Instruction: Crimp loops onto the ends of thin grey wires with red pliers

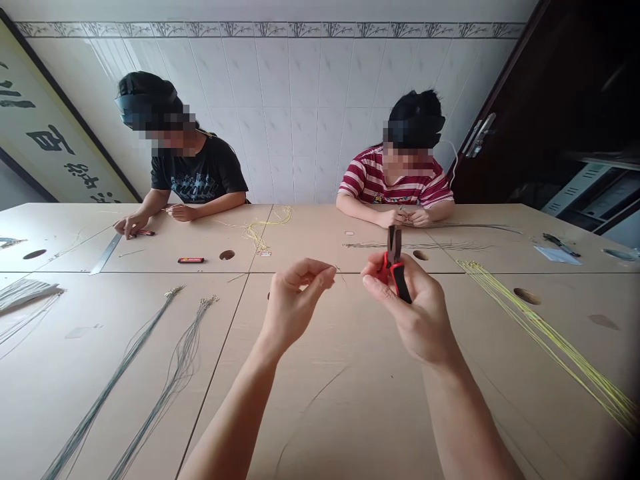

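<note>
My left hand (296, 300) is closed in a pinch over the middle of the table. A thin cord end (342, 272) pokes out past its thumb and forefinger. Level with it on the right, my right hand (413, 303) is wrapped round a pair of pliers (395, 257) with red and black handles. Their dark jaws point up, apart from the cord. Below my hands a thin strand (315, 398) curves toward the table's near edge; I cannot tell whether it joins the pinched cord.
Bundles of grey cord (127, 357) lie at left, yellow cords (545, 327) at right. Two people sit across the table (320, 440). A metal ruler (106, 255), a red lighter (191, 260), tangled yellow cord (257, 237) and a black pen (560, 244) lie farther back. Round holes (527, 296) pierce the tabletop.
</note>
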### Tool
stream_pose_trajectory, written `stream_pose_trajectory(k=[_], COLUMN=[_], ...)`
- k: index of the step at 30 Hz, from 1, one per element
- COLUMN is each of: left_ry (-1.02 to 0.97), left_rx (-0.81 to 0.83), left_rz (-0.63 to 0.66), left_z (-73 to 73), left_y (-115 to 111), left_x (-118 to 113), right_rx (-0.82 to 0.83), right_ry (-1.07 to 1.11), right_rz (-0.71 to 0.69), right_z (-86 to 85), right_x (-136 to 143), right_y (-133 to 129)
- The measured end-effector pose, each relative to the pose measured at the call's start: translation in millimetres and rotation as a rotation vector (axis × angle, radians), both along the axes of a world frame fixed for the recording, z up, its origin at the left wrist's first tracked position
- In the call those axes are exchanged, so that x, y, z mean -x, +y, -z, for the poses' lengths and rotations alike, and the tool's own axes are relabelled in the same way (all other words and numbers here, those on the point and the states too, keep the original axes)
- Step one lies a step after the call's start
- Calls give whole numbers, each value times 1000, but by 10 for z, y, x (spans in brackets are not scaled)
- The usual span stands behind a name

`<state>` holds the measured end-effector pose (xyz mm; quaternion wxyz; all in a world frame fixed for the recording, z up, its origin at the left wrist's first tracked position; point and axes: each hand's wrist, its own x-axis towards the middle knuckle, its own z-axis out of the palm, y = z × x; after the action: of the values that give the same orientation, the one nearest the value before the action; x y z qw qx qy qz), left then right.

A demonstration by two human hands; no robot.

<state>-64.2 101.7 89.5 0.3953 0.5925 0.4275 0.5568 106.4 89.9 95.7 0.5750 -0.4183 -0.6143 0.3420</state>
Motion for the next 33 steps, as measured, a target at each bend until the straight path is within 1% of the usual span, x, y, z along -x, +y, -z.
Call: stream_pose_trajectory(k=[1,3,8,10,12,17,23,28,33], left_ry=[63,169,369,437,484,576,759,864,873], left_rx=[-89,-237,-531,-620,-679,-749,-816,-781,-777], left_rz=[-101,-209,-339,-389,-411,-420,-443,-426,-415], left_z=[9,30,83,103,120,140,171,234,267], left_y=[-11,-34,-51,-38,-23,-4,-13,-35,-46], left_x=[-30,-83,-150,-154,-154,-155,-198,-295,-339], right_rx=[-1,6,35,49,62,67,43,-14,-47], right_ry=[4,8,3,3,8,31,15,-5,-28], right_rz=[19,19,19,28,26,17,50,130,198], right_z=[4,9,12,18,27,43,71,161,186], right_x=[14,54,175,204,218,217,197,190,184], right_y=[-11,-44,-117,-122,-119,-113,-83,-16,35])
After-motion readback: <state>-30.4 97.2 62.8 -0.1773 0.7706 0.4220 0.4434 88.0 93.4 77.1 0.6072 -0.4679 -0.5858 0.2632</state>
